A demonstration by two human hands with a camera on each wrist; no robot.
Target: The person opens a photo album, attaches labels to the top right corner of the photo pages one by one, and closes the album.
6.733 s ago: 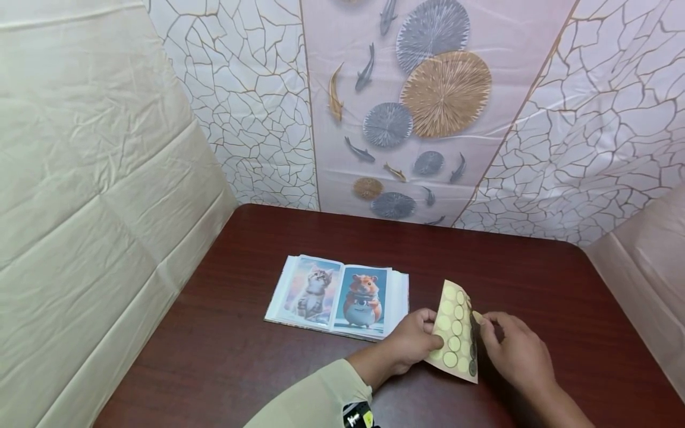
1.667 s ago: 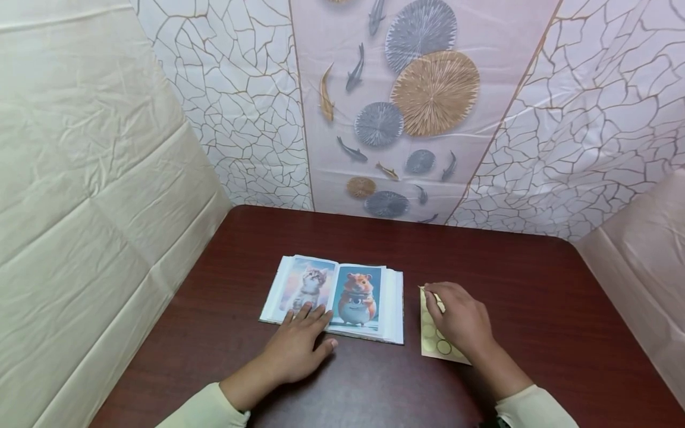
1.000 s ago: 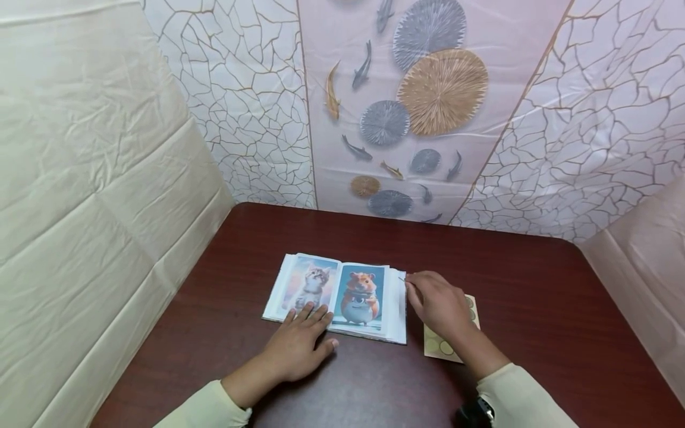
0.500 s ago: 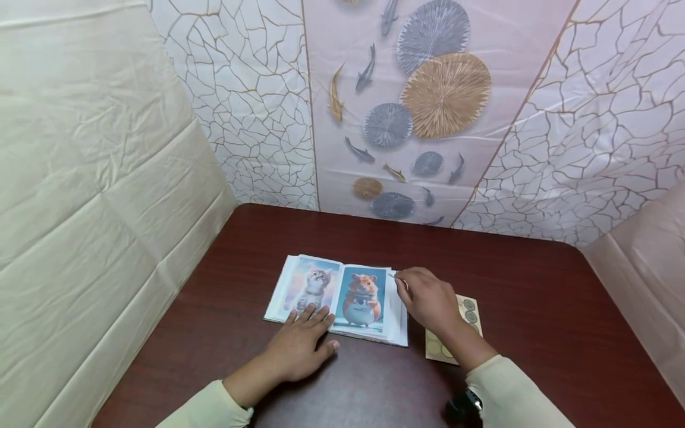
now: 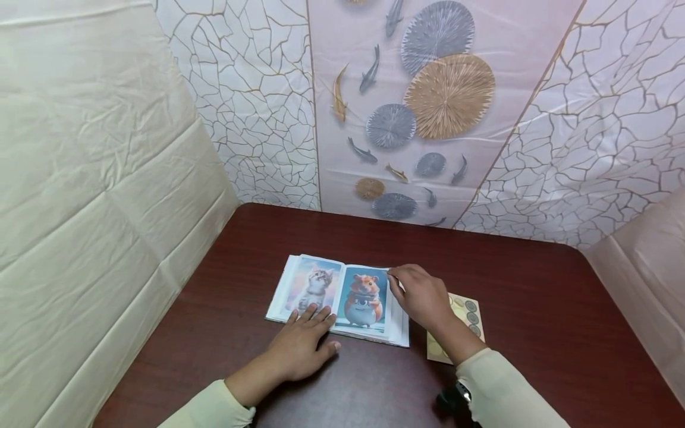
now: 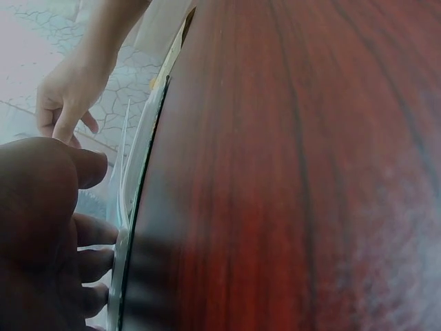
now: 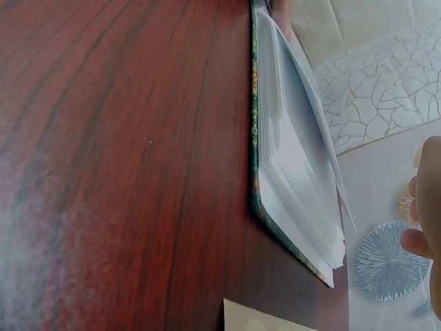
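A photo album (image 5: 397, 333) lies open on the table, a kitten picture (image 5: 314, 284) on its left page and a hamster picture (image 5: 364, 297) on its right. My left hand (image 5: 301, 348) rests with spread fingers on the album's near edge, below the kitten. At the hamster page's top right corner, my right hand (image 5: 424, 297) pinches a small round sticker (image 5: 390, 273), mostly hidden by the fingertips. A gold sticker sheet (image 5: 473, 316) lies under the right forearm, partly covered by it. In the right wrist view, the album's page (image 7: 313, 103) stands slightly lifted from the stack below.
The dark reddish wooden table (image 5: 535, 309) extends around the album. Behind it hangs a patterned cloth (image 5: 342, 160), and a cream cloth (image 5: 107, 196) borders the left side. A black wrist device (image 5: 455, 397) sits at the right sleeve.
Both hands held the sticker sheet first; it now lies on the table. The left hand has moved onto the album. The right hand has carried a sticker leftward to the hamster page's corner.
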